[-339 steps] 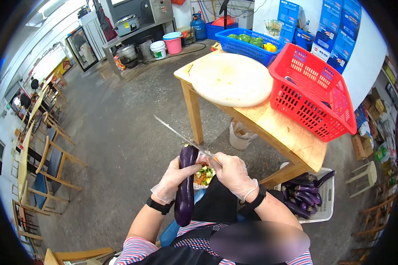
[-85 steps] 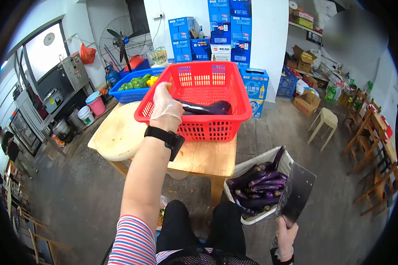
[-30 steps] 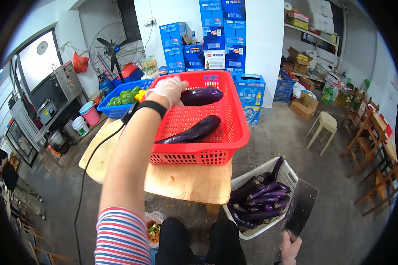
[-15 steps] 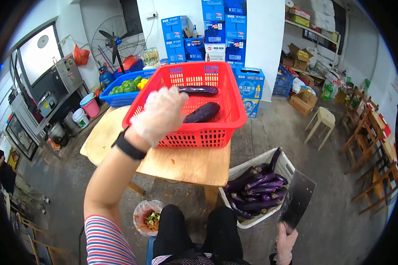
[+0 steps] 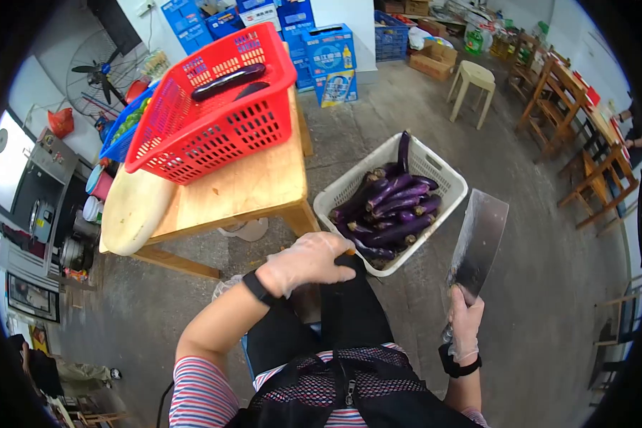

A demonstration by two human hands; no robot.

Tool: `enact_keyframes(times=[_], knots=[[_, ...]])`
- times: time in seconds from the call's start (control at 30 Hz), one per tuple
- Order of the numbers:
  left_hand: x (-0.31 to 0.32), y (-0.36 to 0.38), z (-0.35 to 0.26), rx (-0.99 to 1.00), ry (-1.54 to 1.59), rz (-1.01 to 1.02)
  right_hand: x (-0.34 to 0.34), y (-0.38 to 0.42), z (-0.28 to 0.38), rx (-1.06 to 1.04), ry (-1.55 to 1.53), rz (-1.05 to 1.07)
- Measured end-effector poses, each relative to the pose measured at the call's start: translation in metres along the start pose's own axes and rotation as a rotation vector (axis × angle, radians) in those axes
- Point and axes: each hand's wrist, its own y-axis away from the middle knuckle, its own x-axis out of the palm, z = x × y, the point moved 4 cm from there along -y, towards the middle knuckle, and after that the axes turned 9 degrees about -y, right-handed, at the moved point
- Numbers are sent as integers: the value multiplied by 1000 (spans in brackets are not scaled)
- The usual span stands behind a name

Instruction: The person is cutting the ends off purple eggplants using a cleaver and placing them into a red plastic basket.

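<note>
My left hand (image 5: 308, 261), in a clear glove, reaches over my knee to the near rim of a white basket (image 5: 446, 211) on the floor. The basket holds several purple eggplants (image 5: 392, 207). The hand's fingers are spread and hold nothing. My right hand (image 5: 466, 329), also gloved, grips the handle of a cleaver (image 5: 476, 239) with the blade upright, just right of the white basket. A red basket (image 5: 214, 121) on the wooden table (image 5: 242, 189) holds two eggplants (image 5: 228, 80).
A round white cutting board (image 5: 132, 210) lies on the table's left end. A blue basket of green peppers (image 5: 125, 128) sits behind the red one. Blue boxes (image 5: 332, 46), a plastic stool (image 5: 471, 85) and wooden chairs (image 5: 585, 135) stand around. A person (image 5: 32, 364) is at lower left.
My left hand let the eggplant go into the red basket, then came down and right to the white basket's rim. My view tilted down. The cleaver stayed upright in my right hand.
</note>
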Motion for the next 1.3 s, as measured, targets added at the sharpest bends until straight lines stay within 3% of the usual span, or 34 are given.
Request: enact_keyframes(times=[0.03,0.13,0.2,0.27,0.37,0.4,0.47,0.5,0.53,0.6,0.63,0.67,0.73,0.8,0.87,0.9,0.97,1.0,1.03,1.07,1.2,1.27,1.3], knots=[[16,-16,9,-54,63,134,-6,4,-3,5,0,-12],[63,-69,40,-127,207,244,-22,14,-15,84,23,-86],[103,-106,70,-212,387,184,-28,13,-23,106,14,-86],[136,-137,91,-460,732,226,-32,6,-30,114,60,-54],[174,-184,119,-771,1035,17,-32,-5,-37,187,69,-103],[173,-196,123,-813,1057,-15,-33,-12,-43,205,91,-93],[279,-259,193,-828,936,-280,-34,-20,-55,236,65,-108],[214,-248,162,-861,804,-10,-37,-26,-67,168,126,-110],[199,-257,158,-927,718,46,-39,-35,-77,98,185,-109],[180,-272,157,-937,559,147,-44,-45,-88,182,225,-142],[185,-286,165,-948,525,224,-8,-41,-38,-69,233,-160],[189,-296,171,-958,529,229,-7,-46,-35,-62,238,-151],[188,-310,173,-885,393,187,-18,-43,-61,335,280,-218],[191,-326,172,-795,367,181,-23,-45,-79,337,309,-211],[214,-348,178,-643,246,210,-12,-49,-67,159,341,-175],[205,-350,168,-631,230,245,-8,-50,-60,165,348,-176],[204,-346,159,-600,175,269,-5,-46,-54,377,325,-214],[203,-344,155,-569,111,285,-10,-43,-61,377,328,-216],[214,-339,153,-518,-78,149,-18,-40,-70,327,336,-206],[229,-336,150,-522,-30,137,-25,-37,-75,274,342,-193],[242,-301,107,-385,-19,384,-20,-40,-60,189,307,-170],[262,-296,105,-311,25,574,-26,-34,-61,278,239,-169],[269,-288,110,-343,120,574,-25,-32,-54,266,237,-166]])
